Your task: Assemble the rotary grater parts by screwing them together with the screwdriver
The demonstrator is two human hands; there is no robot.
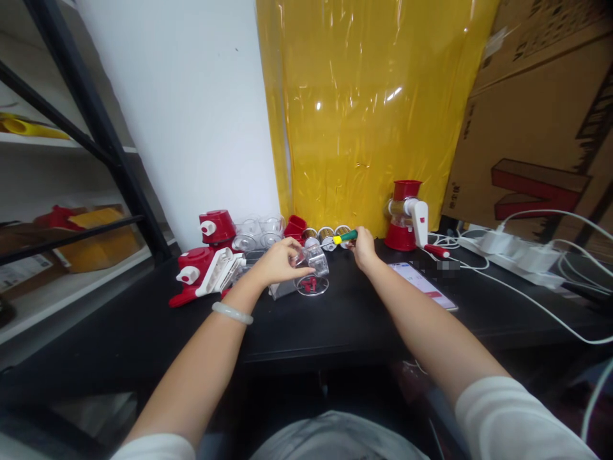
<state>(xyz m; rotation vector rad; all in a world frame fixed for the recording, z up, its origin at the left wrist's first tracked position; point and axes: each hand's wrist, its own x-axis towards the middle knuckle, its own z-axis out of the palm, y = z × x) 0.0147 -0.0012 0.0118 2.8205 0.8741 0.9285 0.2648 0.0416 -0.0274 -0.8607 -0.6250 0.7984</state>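
Note:
My left hand [286, 260] is closed around a clear plastic part [316, 259], held a little above the black table. In my right hand [361, 248] is a screwdriver [347, 237] with a green and yellow handle. Its thin shaft points left toward the clear part; I cannot tell whether the tip touches it. Just below the clear part sits a round clear dish [312, 285] with small red pieces in it. Behind the hands stand several metal grater drums [326, 236] and a red hopper piece [295, 227].
Red and white grater bodies [195, 268] and clear cups [258, 231] stand at left. An assembled rotary grater [405, 220] with a crank stands at right, near a lit phone [421, 285]. White cables and a power strip [520, 259] occupy the right side.

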